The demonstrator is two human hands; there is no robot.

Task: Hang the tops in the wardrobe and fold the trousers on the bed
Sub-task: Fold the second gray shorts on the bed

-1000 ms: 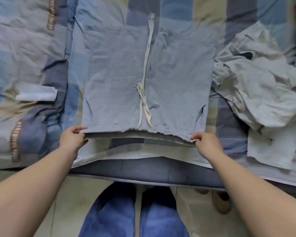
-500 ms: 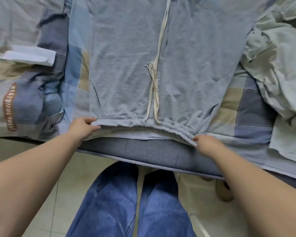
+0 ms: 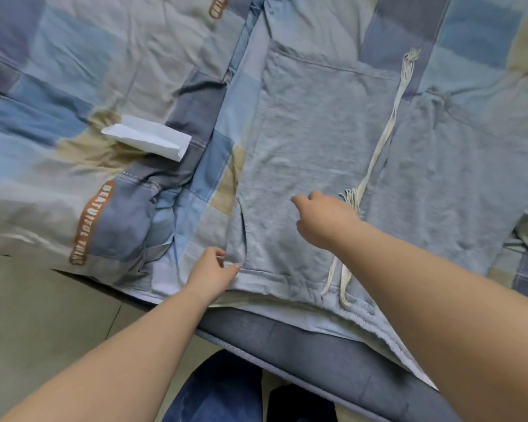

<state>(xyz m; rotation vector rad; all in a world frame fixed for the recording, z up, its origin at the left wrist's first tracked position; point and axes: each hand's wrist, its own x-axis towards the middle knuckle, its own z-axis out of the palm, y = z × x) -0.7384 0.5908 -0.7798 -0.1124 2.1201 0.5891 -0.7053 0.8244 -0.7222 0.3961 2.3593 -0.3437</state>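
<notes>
- Now the trousers [image 3: 333,153] lie flat on the bed [image 3: 73,86], waistband at the near edge, ready for folding.
- Left hand [image 3: 212,274] pinches the waistband corner, probably anchoring it.
- Right hand [image 3: 326,219] hovers loosely curled, holding nothing, likely to smooth.

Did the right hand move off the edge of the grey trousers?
Yes. The right hand left the waistband at the bed's near edge and now reaches up over the grey trousers, beside the drawstring. The left hand still pinches its corner.
</notes>
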